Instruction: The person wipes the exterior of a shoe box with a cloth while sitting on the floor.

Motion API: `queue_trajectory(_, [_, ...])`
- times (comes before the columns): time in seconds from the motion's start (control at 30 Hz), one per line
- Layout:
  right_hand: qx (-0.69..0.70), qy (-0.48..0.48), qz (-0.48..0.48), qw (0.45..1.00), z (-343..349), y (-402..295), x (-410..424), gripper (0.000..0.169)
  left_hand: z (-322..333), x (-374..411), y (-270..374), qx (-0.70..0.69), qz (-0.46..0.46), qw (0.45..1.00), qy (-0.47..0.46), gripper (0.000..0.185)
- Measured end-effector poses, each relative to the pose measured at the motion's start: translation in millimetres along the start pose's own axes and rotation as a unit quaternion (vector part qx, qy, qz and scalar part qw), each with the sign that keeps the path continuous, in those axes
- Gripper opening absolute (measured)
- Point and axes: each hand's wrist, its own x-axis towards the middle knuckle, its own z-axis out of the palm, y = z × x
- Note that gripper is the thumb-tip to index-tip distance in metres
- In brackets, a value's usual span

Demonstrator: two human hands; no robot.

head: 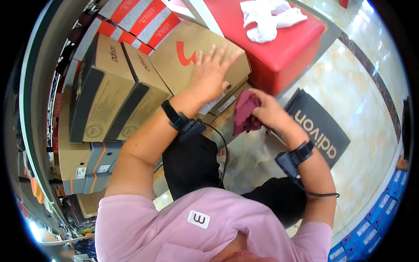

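Observation:
My left hand (pixel 211 75) lies spread, palm down, over the top of a brown cardboard box (pixel 173 75) with a red mark. My right hand (pixel 270 109) grips a crumpled maroon cloth (pixel 244 111), which hangs below the fingers beside the box's near corner. Two cardboard shoe boxes with dark lids, one (pixel 111 88) leaning by the other (pixel 144 91), stand on edge left of the brown box. Beyond my right hand, a dark grey shoe box (pixel 317 124) rests on the tiled floor.
A red padded bench (pixel 278 49) with a white cloth (pixel 265 19) on it stands at the upper right. Red-and-white boxes (pixel 144 19) are stacked behind the brown box. Grey boxes (pixel 98 160) sit low at left, beside a curved shelf edge (pixel 26 98). Blue boxes (pixel 366 226) line the lower right.

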Motion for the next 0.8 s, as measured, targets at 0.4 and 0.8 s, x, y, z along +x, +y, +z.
queue_trajectory(0.4, [0.182, 0.209, 0.066, 0.959, -92.7, -13.8, -98.8, 0.046, 39.9, 25.7, -66.8, 0.004, -0.064, 0.996, 0.055, 0.101])
queue_trajectory(0.8, [0.219, 0.262, 0.032, 0.939, -63.9, 27.6, -124.9, 0.052, 15.9, 34.3, -40.7, -0.449, -0.042, 0.833, -0.320, 0.042])
